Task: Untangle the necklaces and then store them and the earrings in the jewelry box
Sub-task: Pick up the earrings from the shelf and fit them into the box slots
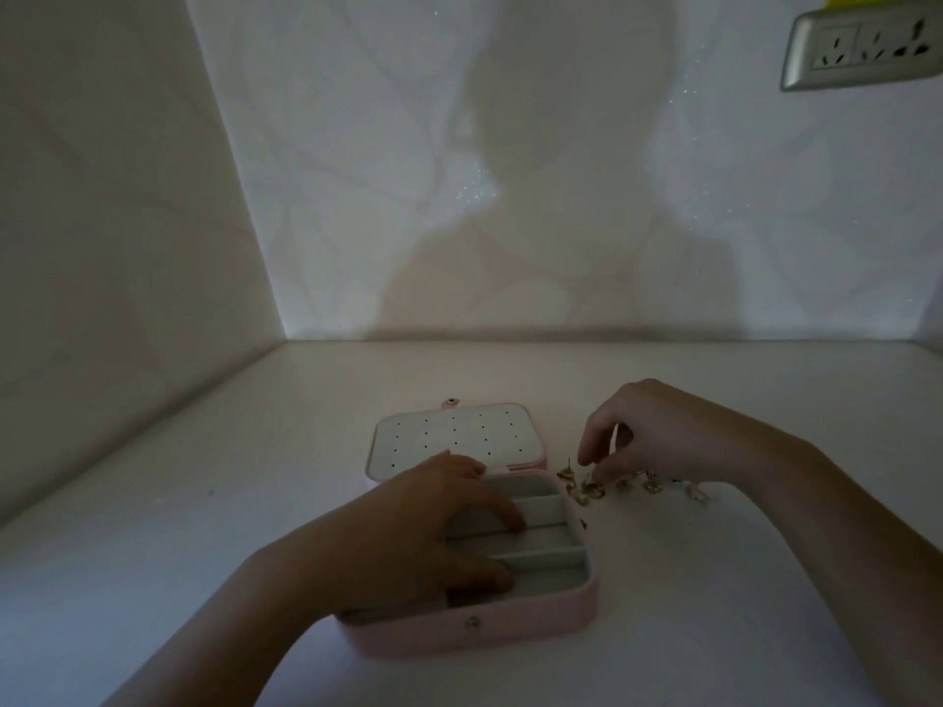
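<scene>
On the tabletop (153, 553), your left hand (408, 533) lies flat across the open jewelry box (510, 630); your right hand (653, 436) curls over earrings (592, 489) beside it, grip unclear.

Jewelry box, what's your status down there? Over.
Left hand flat on the open jewelry box. Right hand: fingertips down among the earrings on the table, grip unclear. Visible compartments empty; no necklaces in view. Nothing blocking.
</scene>
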Motion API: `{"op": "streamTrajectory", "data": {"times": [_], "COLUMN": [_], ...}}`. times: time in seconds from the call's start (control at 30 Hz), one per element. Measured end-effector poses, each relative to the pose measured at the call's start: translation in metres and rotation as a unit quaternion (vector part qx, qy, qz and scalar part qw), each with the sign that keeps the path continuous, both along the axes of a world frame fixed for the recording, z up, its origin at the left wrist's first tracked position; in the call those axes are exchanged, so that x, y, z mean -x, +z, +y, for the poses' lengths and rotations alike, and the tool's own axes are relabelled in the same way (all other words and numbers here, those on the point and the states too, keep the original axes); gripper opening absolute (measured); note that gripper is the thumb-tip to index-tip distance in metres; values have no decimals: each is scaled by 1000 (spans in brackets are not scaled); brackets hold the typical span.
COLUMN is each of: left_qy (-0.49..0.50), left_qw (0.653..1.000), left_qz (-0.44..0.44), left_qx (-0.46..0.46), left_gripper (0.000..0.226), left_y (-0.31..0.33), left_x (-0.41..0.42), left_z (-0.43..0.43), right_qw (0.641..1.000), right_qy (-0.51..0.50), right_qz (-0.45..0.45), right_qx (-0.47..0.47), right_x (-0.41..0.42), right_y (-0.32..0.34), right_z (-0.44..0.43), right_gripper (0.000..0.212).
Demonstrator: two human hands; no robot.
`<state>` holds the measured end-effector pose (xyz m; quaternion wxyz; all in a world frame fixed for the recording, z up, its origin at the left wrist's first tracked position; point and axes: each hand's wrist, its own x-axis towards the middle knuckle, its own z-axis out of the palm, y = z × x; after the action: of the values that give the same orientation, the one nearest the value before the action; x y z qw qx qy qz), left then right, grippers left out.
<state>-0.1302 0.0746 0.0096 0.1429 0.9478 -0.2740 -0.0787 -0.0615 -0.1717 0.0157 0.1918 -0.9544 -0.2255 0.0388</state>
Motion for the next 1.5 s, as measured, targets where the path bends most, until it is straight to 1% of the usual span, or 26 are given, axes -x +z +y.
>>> {"op": "streamTrajectory", "data": {"times": [0.2, 0.3, 0.33, 0.4, 0.47, 0.53, 0.63, 0.87, 1.07, 1.13, 1.17, 1.2, 1.23, 1.27, 1.33, 1.37, 1.43, 1.5], "left_qy": [18, 17, 16, 15, 19, 21, 20, 20, 17, 14, 15, 16, 16, 15, 12, 16, 48, 94], "left_qw": [1000, 1000, 1000, 1000, 1000, 1000, 1000, 1000, 1000, 1000, 1000, 1000, 1000, 1000, 1000, 999, 994, 968], "left_qz": [-1, 4, -1, -6, -8, -14, -14, -1, -6, -5, -5, -5, -2, 6, 22, 24, 7, -20], "left_qx": [-8, -14, -11, -9, -7, -7, -7, -3, 8, 5, 4, 5, 4, 2, 6, 22, 100, 231], "left_gripper": [29, 15, 16, 23, 22, 21, 28, 18, 20, 21, 21, 21, 21, 21, 20, 20, 20, 15], "left_y": [4, 6, 6, 5, 5, 3, 1, 4, 3, 3, 2, 2, 2, 3, 5, 6, 10, 14], "left_x": [-2, -1, -1, -2, -1, -1, -1, 0, -1, -1, -2, -2, -3, -3, -2, -2, 1, 2], "left_z": [3, 1, 1, 1, 0, 0, -1, -3, -4, -3, -3, -2, -2, -1, 0, 0, 0, -2], "right_qw": [1000, 999, 998, 997, 997, 998, 997, 997, 997, 995, 992, 985, 971, 947, 879, 840, 767, 721], "right_qy": [-3, -7, -5, 2, 0, 5, 20, 10, -17, -31, -42, -56, -71, -81, -74, -62, -43, -29], "right_qz": [-17, -47, -56, -59, -50, -54, -66, -57, -54, -57, -62, -58, -37, 4, 127, 192, 297, 356], "right_qx": [-5, -23, -29, -40, -51, -45, -39, -61, -51, -74, -103, -153, -226, -311, -453, -504, -567, -594], "right_x": [-2, -6, -7, -9, -7, -6, -7, -3, -6, -5, -3, -2, 1, 4, 11, 14, 19, 23], "right_y": [-3, -7, -9, -13, -15, -18, -21, -17, -19, -19, -17, -14, -10, -5, 3, 6, 7, 5], "right_z": [0, 2, 3, 6, 9, 12, 17, 19, 22, 22, 23, 23, 24, 24, 27, 30, 38, 46], "right_gripper": [9, 9, 9, 8, 8, 9, 11, 14, 18, 18, 17, 14, 12, 13, 21, 23, 21, 18]}}
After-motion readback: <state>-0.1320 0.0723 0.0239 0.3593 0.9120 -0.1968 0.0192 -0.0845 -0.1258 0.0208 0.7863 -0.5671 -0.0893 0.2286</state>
